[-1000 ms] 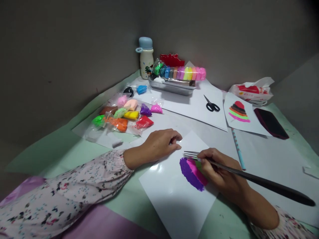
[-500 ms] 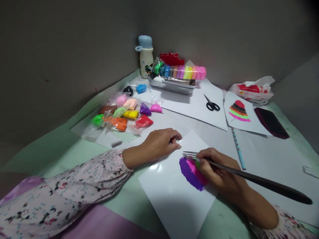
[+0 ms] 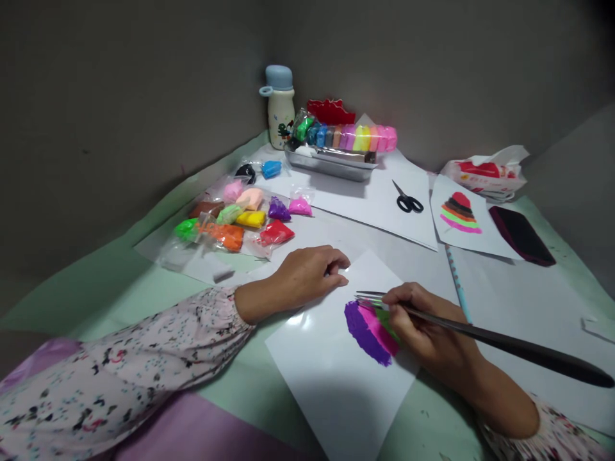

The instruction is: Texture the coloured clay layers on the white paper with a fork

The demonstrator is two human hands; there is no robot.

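In my right hand (image 3: 427,326) is a metal fork (image 3: 519,344), its dark handle slanting down to the right. The fork's tines meet the upper edge of a clay shape of purple (image 3: 368,336), pink and green bands. This shape lies on a white sheet (image 3: 336,397) turned cornerwise. My right fingers partly cover the green band. Resting on the upper left edge of that sheet is my left hand (image 3: 312,275), its fingers loosely bent, thumb apart from the forefinger, holding nothing.
Bagged coloured clay (image 3: 228,235) lies left. Behind stand a bottle (image 3: 281,112) and a metal tray (image 3: 331,165) under a clay pack. Black scissors (image 3: 408,202), a coloured drawing (image 3: 461,214), a phone (image 3: 523,235), a tissue pack (image 3: 485,174) and a blue pencil (image 3: 459,285) lie right.
My right hand and the fork have shifted slightly right along the clay's upper edge, and more of the green band shows. My left hand stays in place.
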